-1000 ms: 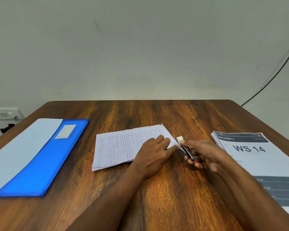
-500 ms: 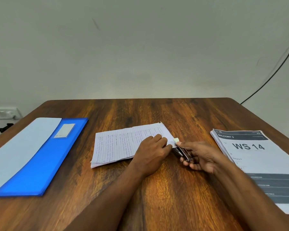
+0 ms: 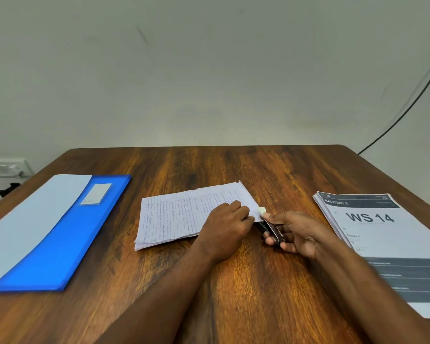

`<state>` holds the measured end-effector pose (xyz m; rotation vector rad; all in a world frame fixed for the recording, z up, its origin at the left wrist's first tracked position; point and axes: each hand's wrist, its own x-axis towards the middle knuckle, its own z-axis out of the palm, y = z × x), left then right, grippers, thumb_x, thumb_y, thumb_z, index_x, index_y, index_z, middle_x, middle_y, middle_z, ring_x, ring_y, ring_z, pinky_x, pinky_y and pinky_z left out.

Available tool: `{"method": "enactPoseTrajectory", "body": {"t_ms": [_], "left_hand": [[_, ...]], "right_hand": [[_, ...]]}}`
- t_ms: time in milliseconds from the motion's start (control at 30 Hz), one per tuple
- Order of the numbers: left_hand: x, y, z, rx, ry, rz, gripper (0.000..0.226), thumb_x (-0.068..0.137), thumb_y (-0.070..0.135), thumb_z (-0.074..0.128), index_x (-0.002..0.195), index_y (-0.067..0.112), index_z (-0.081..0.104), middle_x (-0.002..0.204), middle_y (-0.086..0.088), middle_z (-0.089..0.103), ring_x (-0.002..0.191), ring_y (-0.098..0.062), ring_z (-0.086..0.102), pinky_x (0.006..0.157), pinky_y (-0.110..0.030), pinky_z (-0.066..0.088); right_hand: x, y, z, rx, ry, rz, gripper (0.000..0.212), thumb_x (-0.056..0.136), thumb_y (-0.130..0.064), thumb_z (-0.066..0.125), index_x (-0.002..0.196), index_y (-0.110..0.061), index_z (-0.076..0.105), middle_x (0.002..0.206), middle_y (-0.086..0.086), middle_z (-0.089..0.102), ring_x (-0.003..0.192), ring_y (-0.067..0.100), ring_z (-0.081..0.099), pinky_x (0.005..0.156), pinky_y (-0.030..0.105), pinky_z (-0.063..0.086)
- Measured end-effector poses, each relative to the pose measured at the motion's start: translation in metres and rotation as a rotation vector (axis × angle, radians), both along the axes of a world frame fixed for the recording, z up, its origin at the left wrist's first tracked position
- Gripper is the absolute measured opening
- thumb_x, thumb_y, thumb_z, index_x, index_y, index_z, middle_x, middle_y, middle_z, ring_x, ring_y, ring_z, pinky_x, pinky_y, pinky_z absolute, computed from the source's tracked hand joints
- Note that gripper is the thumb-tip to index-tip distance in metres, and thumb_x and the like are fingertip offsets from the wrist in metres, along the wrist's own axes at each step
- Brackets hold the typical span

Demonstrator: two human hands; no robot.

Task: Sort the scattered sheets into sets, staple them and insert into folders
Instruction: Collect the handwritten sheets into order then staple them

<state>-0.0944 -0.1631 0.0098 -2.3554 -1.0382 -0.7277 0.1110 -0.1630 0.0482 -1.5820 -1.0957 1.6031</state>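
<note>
Left hand [image 3: 225, 225] presses the thin, floppy sheets [image 3: 184, 214] flat, fingers loosely curled; right hand [image 3: 297, 232] grips the stapler [image 3: 269, 225] at their right corner.

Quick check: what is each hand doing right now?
Left hand: open, fingers pressing the handwritten sheets flat.
Right hand: fingers curled round the stapler.

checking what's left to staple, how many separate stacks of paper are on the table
2. The handwritten lined stack lies mid-table under the left hand, stapler at its corner; the printed "WS 14" stack lies at the right edge. More may sit inside the blue folder.
</note>
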Motion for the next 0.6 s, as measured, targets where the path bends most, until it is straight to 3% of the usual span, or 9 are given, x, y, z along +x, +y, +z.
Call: {"method": "enactPoseTrajectory", "body": {"t_ms": [400,500,600], "left_hand": [[-0.0007,-0.0005,-0.0018,-0.072,-0.024,0.008,0.006,0.089,0.016,0.073,0.093,0.015,0.077,0.082,-0.001,0.065,0.076,-0.017,0.056,0.056,-0.03,0.033],[-0.0017,-0.0019,-0.0023,-0.162,-0.152,0.011,0.013,0.089,0.024,0.068,0.094,0.018,0.078,0.084,0.003,0.068,0.079,-0.016,0.059,0.055,-0.033,0.043],[-0.003,-0.0069,-0.0027,-0.294,-0.355,0.041,0.028,0.084,0.039,0.073,0.108,0.026,0.079,0.094,0.011,0.072,0.087,-0.009,0.062,0.066,-0.032,0.052]], "right_hand": [[-0.0061,-0.0026,-0.0004,0.029,-0.041,-0.042,0.041,0.091,-0.029,0.079,0.115,0.003,0.068,0.085,0.019,0.078,0.058,0.021,0.073,0.035,0.02,0.046],[-0.0081,-0.0055,0.0012,0.038,-0.055,-0.048,0.04,0.09,-0.028,0.08,0.112,0.003,0.068,0.084,0.02,0.078,0.057,0.022,0.073,0.034,0.02,0.046],[-0.0098,-0.0077,0.0033,0.039,-0.059,-0.046,0.039,0.09,-0.027,0.08,0.111,0.003,0.067,0.084,0.021,0.078,0.057,0.022,0.072,0.034,0.021,0.046]]}}
